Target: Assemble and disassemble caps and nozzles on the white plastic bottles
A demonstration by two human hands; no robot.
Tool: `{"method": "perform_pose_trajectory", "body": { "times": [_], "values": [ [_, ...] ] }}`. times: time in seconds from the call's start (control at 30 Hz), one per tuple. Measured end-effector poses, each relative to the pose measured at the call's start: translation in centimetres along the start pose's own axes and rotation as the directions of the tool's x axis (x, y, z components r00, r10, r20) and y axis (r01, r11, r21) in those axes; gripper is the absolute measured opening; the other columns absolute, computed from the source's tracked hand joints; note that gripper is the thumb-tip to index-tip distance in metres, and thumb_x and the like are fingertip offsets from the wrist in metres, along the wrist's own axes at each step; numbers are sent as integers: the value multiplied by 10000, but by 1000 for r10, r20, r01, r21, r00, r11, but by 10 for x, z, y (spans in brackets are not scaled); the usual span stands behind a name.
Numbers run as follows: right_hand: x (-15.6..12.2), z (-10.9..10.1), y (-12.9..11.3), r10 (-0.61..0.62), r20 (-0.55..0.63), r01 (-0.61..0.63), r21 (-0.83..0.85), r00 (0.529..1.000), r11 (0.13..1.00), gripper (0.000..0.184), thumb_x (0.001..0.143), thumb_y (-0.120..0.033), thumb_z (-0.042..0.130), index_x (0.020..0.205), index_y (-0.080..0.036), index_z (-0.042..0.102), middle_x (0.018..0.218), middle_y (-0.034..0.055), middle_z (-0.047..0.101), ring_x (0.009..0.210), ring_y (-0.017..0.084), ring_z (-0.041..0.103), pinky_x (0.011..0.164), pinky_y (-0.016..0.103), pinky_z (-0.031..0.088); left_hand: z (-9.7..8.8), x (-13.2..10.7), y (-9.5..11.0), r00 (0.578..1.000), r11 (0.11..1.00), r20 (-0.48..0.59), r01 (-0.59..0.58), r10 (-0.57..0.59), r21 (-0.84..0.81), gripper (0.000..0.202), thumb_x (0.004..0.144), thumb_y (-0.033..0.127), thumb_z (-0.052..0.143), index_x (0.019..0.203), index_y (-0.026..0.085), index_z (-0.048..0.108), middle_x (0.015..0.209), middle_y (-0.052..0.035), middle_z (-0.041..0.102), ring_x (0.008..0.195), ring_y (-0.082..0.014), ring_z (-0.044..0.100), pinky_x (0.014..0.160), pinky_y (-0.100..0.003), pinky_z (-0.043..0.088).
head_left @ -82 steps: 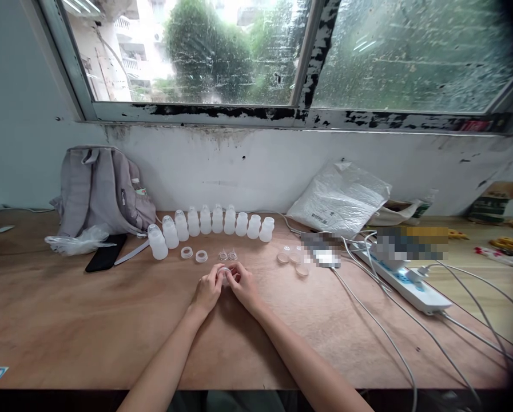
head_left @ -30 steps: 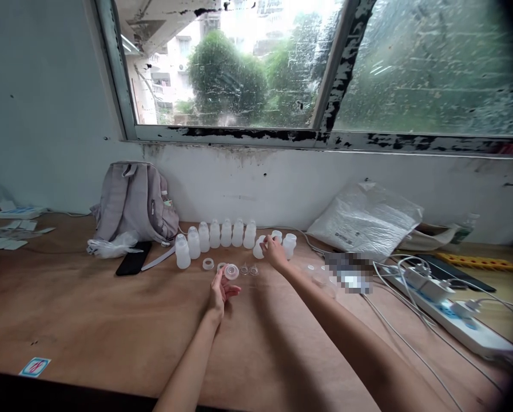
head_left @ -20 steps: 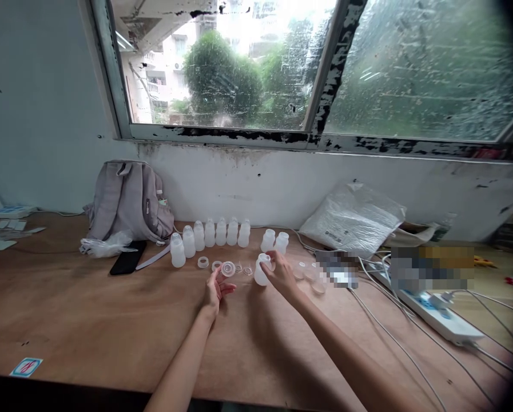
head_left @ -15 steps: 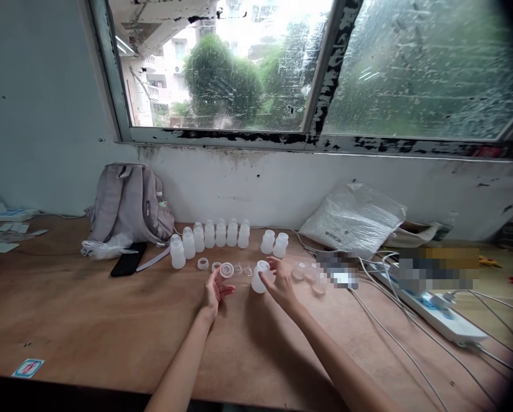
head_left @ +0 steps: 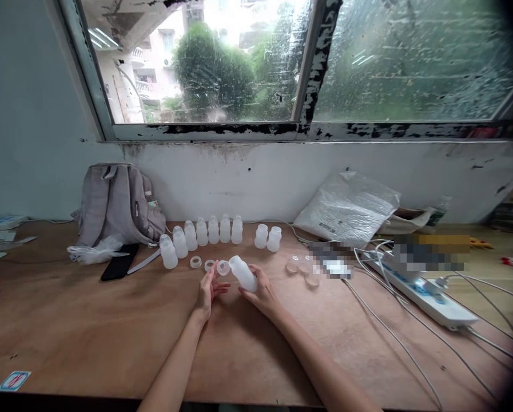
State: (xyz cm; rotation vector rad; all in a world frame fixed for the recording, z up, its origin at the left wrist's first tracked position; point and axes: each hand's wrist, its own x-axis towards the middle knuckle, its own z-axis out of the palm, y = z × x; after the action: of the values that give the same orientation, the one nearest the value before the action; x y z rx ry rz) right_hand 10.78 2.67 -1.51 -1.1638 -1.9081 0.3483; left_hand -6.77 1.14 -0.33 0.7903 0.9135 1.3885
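My left hand [head_left: 207, 290] pinches a clear round bottle top [head_left: 223, 268] between thumb and finger, its other fingers spread. In my right hand [head_left: 261, 290] is a frosted white baby bottle [head_left: 244, 276], tilted with its mouth toward the left. The bottle's mouth and the round top are close together; whether they touch I cannot tell. On the table beyond my left hand lie ring collars [head_left: 195, 261]. Several similar bottles with clear covers [head_left: 202, 232] stand in a curved row behind. Two bottles without covers [head_left: 261, 236] stand to their right.
Several clear round caps [head_left: 311, 280] lie right of my right hand. Farther right are a power strip [head_left: 436, 309] with cables and a plastic bag [head_left: 346, 209]. A grey backpack [head_left: 116, 200] and a black phone-like slab [head_left: 118, 264] lie left, on the wooden table [head_left: 88, 326].
My right hand has closed around the bottle, lifted it and tilted it left toward the round top. My left hand still holds the top. The camera view has shifted slightly.
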Motion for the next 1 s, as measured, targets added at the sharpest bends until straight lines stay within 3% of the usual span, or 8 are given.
{"method": "perform_pose_trajectory", "body": {
  "times": [0.1,0.37,0.77,1.0],
  "values": [
    [-1,-1,0,-6,-69,6,-8,998,1000,485,665,-336,600,1087,-204,400,980,73,512,902,224,519,768,352,442,-1,1,-2,1000,1000,-9,-23,23,6,477,808,426,427,1253,254,399,1219,-82,502,708,-157,644,558,-238,510],
    [-4,-5,-8,-14,-53,13,-32,998,999,410,678,-312,587,1026,-207,397,949,67,467,825,202,523,697,327,469,-4,2,-4,1000,999,-8,-20,20,37,498,797,436,451,1260,266,384,1179,-79,518,737,-163,641,555,-224,512],
    [-5,-3,-5,-63,-110,48,-139,992,989,424,703,-247,565,1097,-227,412,1050,82,432,892,217,531,667,321,502,-1,1,-4,999,987,-21,-26,30,157,534,751,439,526,1243,257,422,1210,-94,472,750,-189,634,581,-246,519],
    [-4,-5,-6,-77,-122,68,-78,989,995,436,733,-288,560,1139,-228,412,1069,95,438,938,223,522,731,329,487,-2,2,-7,999,982,-28,-40,46,186,552,724,434,562,1234,265,435,1226,-86,467,726,-197,637,554,-251,514]
  ]
}}
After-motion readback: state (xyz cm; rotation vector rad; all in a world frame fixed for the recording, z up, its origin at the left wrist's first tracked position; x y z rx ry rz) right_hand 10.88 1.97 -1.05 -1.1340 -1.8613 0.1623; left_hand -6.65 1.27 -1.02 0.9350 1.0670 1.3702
